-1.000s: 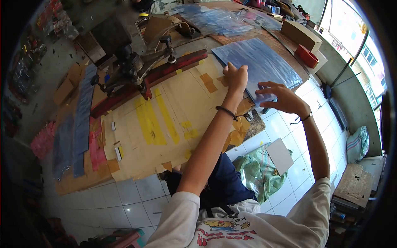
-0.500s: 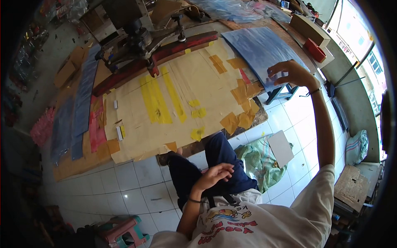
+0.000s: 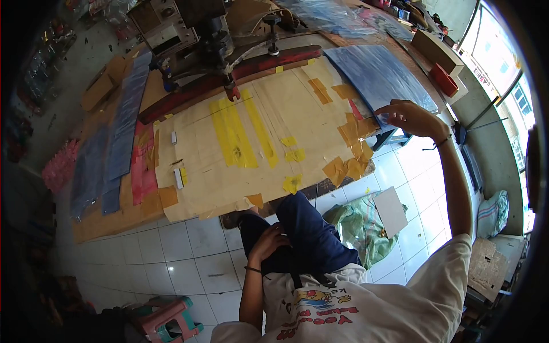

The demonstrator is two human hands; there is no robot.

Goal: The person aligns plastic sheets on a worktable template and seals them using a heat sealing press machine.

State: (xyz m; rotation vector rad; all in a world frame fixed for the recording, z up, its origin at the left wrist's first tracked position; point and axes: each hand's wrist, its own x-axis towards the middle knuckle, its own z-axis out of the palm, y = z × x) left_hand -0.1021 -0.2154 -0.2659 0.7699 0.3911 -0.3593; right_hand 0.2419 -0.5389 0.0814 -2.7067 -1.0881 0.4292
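My left hand (image 3: 270,242) rests on the dark trousers at my lap, its fingers loosely bent and slightly apart, with nothing seen in it. My right hand (image 3: 413,117) is at the near corner of a stack of blue plastic sheets (image 3: 380,74), fingers curved and apart; the fingertips meet the sheet's edge, and no grip shows. Left of the stack lies a tan board (image 3: 206,186) with yellow and brown tape patches. A red curved bar (image 3: 263,64) of a dark press (image 3: 214,48) spans its far edge.
More blue sheets (image 3: 127,134) lie at the table's left. A red container (image 3: 443,79) and a cardboard box (image 3: 437,51) stand at the back right. On the tiled floor are a green sack (image 3: 366,246) with a grey board (image 3: 390,211) on it, and a stool (image 3: 171,320).
My left hand has moved from the board's right end down to my lap. My right hand stays by the blue stack, its fingers now at the near corner. The view has shifted.
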